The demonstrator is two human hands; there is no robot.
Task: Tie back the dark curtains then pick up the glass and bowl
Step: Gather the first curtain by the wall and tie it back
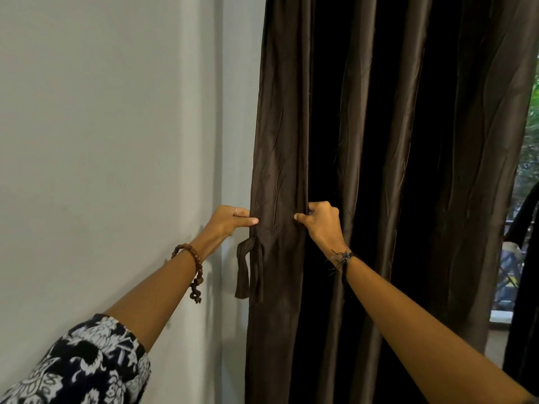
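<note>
A dark brown curtain (364,141) hangs down the middle and right of the frame. It has long folds from top to bottom. To its left is a plain pale wall (102,126).

The left hand (229,218) is at the left edge of the curtain, near the middle of the frame. Its fingers (250,221) pinch that edge, with the thumb in front and the other fingers going behind the cloth. There is a thin ring (235,210) on one finger. A brown bead bracelet (191,262) is on that wrist. Lower left, the arm comes out of a black and white sleeve (81,365).

The right hand (320,221) is just to the right of the left hand. It grips a fold of the curtain, with its fingers curled round the cloth. A dark thread band (342,258) is tied on that wrist.

A short brown tie (246,269) hangs from the curtain edge, just below the left hand. It makes a small loop and its ends hang loose.

At the far right edge, green leaves (532,112) show past the curtain.

The glass and bowl are not in view.
</note>
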